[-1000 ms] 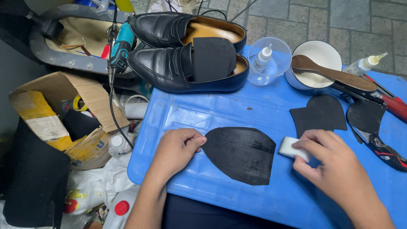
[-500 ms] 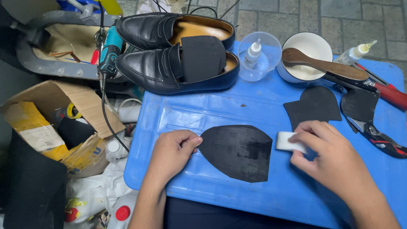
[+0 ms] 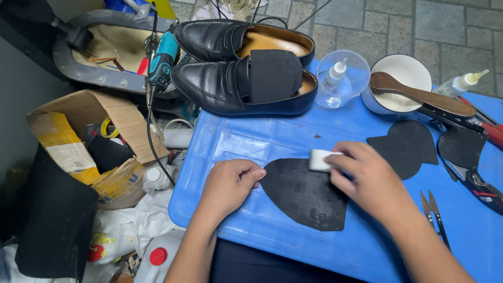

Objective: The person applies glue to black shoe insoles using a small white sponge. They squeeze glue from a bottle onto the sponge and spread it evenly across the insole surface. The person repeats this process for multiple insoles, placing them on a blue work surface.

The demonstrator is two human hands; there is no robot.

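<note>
While the left hand (image 3: pixel 229 186) pins the pointed left tip of the black rubber sole piece (image 3: pixel 307 193) flat on the blue bench (image 3: pixel 246 142) w/ curled fingers, pressing rather than gripping, the right hand (image 3: pixel 368 178) has its grip clenched on a small white block (image 3: pixel 321 159) and holds it at the piece's upper edge, centre of frame. Judging by that, surface prep of this piece is under way, not finished; no glue shows on it. Other black cut-outs (image 3: pixel 405 146) lie untouched right of centre. The black loafers (image 3: pixel 242 67) sit at top centre, one w/ a black pad across its opening, nothing bonded yet. Vs 0.5 s ago: block and right hand have moved left, from the piece's right corner to its upper middle; left hand and piece unchanged.
</note>
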